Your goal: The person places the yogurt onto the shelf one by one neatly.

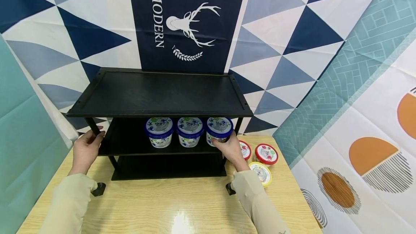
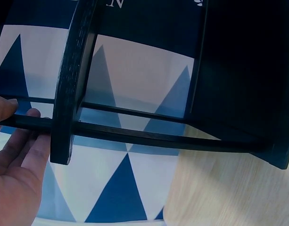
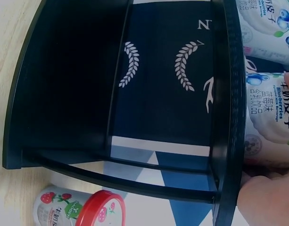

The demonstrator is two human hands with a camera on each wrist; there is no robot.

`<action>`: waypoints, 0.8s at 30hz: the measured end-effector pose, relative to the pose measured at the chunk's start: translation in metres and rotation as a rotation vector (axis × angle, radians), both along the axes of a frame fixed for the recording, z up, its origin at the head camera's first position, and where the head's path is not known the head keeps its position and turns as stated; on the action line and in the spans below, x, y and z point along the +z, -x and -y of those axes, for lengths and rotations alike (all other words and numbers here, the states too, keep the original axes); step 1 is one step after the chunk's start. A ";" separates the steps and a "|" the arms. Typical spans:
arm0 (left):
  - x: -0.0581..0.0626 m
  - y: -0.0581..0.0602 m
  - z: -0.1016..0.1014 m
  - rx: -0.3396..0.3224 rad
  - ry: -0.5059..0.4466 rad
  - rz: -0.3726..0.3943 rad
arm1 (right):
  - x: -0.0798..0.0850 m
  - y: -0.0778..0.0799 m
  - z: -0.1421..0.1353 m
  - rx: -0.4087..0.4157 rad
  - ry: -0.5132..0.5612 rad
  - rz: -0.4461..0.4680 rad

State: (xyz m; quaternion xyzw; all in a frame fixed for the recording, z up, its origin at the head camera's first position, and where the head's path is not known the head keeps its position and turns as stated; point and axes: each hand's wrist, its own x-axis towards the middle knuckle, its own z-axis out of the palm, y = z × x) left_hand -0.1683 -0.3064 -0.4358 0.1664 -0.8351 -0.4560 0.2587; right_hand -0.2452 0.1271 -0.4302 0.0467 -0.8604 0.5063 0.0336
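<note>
A black tiered shelf (image 1: pixel 159 95) stands on the table. My left hand (image 1: pixel 86 150) grips its left upright post (image 2: pixel 33 123), with the thumb on one side and fingers on the other in the left wrist view. On the middle tier, a row of milk beverage tubs with blue lids holds a left tub (image 1: pixel 160 142), a middle tub (image 1: pixel 189 141) and a right blueberry tub (image 1: pixel 217 137). My right hand (image 1: pixel 232 151) holds that right tub, its thumb on the front. In the right wrist view the blueberry tub (image 3: pixel 269 113) is upside-down-free but cut off by the frame edge.
Right of the shelf, on the wooden table (image 1: pixel 175 205), stand two red-lidded tubs, one nearer the shelf (image 1: pixel 245 150) and one farther right (image 1: pixel 266 154), plus a yellow-lidded tub (image 1: pixel 261 172). Patterned cloth (image 1: pixel 269 57) hangs behind the shelf.
</note>
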 end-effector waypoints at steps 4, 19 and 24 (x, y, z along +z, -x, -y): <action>0.001 0.000 0.000 0.004 0.000 0.001 | 0.001 0.001 -0.001 0.019 0.011 0.006; 0.001 0.000 0.001 -0.001 -0.016 -0.001 | 0.004 0.000 -0.001 0.022 0.025 0.049; 0.001 -0.001 0.001 -0.006 -0.013 0.008 | 0.004 -0.001 -0.001 0.016 0.030 0.058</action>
